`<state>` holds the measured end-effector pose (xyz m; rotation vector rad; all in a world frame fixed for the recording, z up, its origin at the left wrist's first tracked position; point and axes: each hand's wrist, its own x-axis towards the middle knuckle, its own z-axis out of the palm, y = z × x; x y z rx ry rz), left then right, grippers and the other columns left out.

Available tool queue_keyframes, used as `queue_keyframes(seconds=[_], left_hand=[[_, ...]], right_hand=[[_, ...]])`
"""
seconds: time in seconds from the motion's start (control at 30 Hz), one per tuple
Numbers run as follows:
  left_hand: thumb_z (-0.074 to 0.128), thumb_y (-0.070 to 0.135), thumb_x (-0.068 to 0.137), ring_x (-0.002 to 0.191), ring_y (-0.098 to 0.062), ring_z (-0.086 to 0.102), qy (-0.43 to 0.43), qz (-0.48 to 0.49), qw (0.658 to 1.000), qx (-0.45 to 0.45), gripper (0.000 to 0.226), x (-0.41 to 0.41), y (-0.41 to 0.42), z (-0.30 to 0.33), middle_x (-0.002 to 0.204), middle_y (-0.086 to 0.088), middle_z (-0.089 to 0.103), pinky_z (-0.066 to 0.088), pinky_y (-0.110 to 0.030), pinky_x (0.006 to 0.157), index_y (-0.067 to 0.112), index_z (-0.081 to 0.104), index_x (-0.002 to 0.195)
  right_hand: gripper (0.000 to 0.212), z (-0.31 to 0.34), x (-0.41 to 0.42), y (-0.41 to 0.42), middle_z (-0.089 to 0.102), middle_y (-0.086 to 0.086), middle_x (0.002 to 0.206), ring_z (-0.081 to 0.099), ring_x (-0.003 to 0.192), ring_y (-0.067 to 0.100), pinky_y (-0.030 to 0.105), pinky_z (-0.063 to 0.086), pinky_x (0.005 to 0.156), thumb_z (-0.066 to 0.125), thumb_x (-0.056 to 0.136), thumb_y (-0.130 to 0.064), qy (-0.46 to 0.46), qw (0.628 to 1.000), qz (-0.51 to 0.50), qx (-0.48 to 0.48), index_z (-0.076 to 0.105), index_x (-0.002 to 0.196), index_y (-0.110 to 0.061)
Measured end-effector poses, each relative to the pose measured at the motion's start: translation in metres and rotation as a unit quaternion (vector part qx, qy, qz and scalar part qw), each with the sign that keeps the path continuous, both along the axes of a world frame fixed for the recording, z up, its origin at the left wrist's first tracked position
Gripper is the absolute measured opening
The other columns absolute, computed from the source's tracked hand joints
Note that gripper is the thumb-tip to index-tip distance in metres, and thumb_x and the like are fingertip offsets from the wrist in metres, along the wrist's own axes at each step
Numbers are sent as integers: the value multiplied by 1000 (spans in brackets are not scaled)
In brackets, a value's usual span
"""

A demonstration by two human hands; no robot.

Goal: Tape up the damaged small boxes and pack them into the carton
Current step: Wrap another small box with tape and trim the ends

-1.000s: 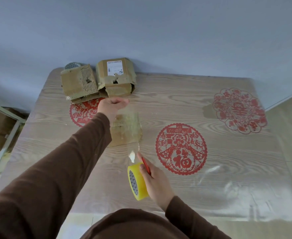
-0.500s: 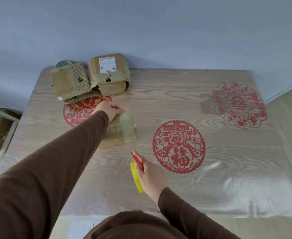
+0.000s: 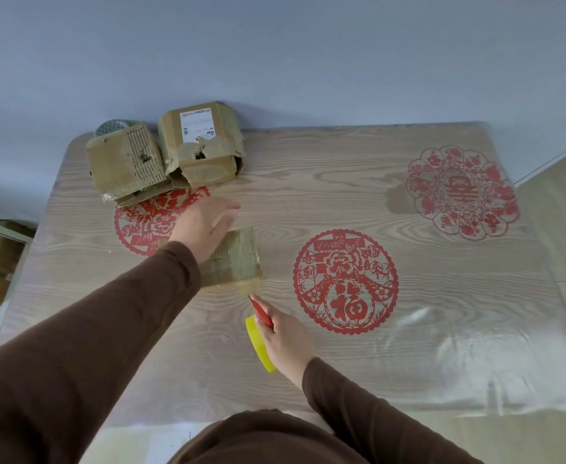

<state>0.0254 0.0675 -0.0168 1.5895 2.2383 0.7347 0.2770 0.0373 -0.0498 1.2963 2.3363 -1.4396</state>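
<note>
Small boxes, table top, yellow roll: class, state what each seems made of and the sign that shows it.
Small boxes: corrugated cardboard, matt brown; torn patches bare the ribbing.
Table top: wood-grain surface, apparently under clear plastic film, judging by glossy wrinkles near the front edge.
Yellow roll in the right hand: probably plastic tape, smooth and bright.

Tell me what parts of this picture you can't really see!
All in the head view:
- The near box: its left part is hidden under the left hand and sleeve.
- The left hand's fingers are blurred.
- The yellow tape roll: mostly hidden behind the right hand.
- The red tool: its lower end is hidden in that hand.
- The grey round thing: mostly hidden behind the back-left box.
- The label on the back-right box: print too small to read.
</note>
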Motion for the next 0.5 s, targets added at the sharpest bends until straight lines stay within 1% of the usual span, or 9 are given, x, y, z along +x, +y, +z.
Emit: queue_keyframes(seconds=[0.03, 0.07, 0.17, 0.23, 0.3, 0.33, 0.4, 0.43, 0.5], left_hand=[[42, 44, 105, 120, -21, 60, 28, -70, 995, -71, 40, 3, -3, 3, 133, -1, 64, 48, -39, 101, 26, 58, 137], [39, 51, 104, 121, -23, 60, 51, -106, 983, -143, 47, 4, -4, 1, 137, -2, 62, 48, -39, 101, 29, 51, 143], [32, 66, 98, 111, -30, 63, 78, -74, 957, -269, 59, 0, 1, -6, 127, -8, 66, 50, -38, 88, 27, 49, 140], [30, 72, 95, 117, -31, 60, 47, -55, 947, -312, 70, -6, 14, -7, 134, -11, 62, 48, -41, 96, 23, 49, 142], [26, 76, 92, 133, -31, 50, 39, -71, 934, -348, 80, -9, 20, -7, 149, -11, 50, 38, -43, 111, 25, 40, 151], [19, 78, 91, 140, -29, 43, 75, -90, 931, -345, 83, -10, 19, -9, 155, -9, 44, 32, -45, 115, 27, 33, 155], [5, 82, 87, 147, -27, 30, 185, -106, 938, -272, 87, -8, 8, -12, 160, -3, 35, 22, -50, 120, 33, 19, 158], [6, 86, 85, 149, -27, 27, 206, -106, 946, -228, 90, -4, -2, -10, 160, -2, 33, 18, -53, 121, 35, 16, 158], [19, 95, 77, 150, -28, 22, 193, -133, 955, -182, 101, -5, -25, -8, 159, -2, 32, 10, -57, 123, 35, 20, 157]], right_hand=[[47, 0, 0, 0, 67, -8, 130, 66, 110, 16, 39, 55, 90, 37, 106, -42, -2, 1000, 2, 3, 31, 152, -50], [47, 0, 0, 0, 66, -8, 131, 66, 111, 18, 40, 54, 91, 37, 106, -42, -3, 1000, 4, 4, 31, 152, -50], [48, 2, -4, 1, 66, -7, 131, 66, 110, 19, 40, 54, 90, 37, 107, -41, -3, 1000, 12, -2, 30, 153, -48], [48, 1, -6, 3, 67, -4, 131, 66, 111, 19, 40, 54, 91, 37, 107, -39, 3, 1000, 7, -7, 30, 154, -46], [48, 0, -5, 7, 66, -2, 132, 65, 113, 19, 38, 52, 93, 37, 107, -37, 8, 1000, 5, -12, 31, 155, -44], [48, 0, -5, 8, 65, -1, 134, 64, 115, 19, 37, 52, 95, 37, 108, -36, 11, 1000, 5, -16, 31, 155, -43], [48, 1, -4, 10, 62, -1, 138, 61, 121, 18, 35, 49, 98, 38, 108, -36, 14, 1000, 4, -27, 32, 155, -41], [47, 3, -4, 11, 61, -1, 140, 60, 123, 19, 34, 48, 100, 38, 108, -36, 12, 999, 4, -33, 32, 155, -41], [47, 4, -5, 14, 61, 0, 141, 59, 124, 19, 31, 47, 100, 38, 108, -36, 15, 999, 2, -40, 32, 154, -41]])
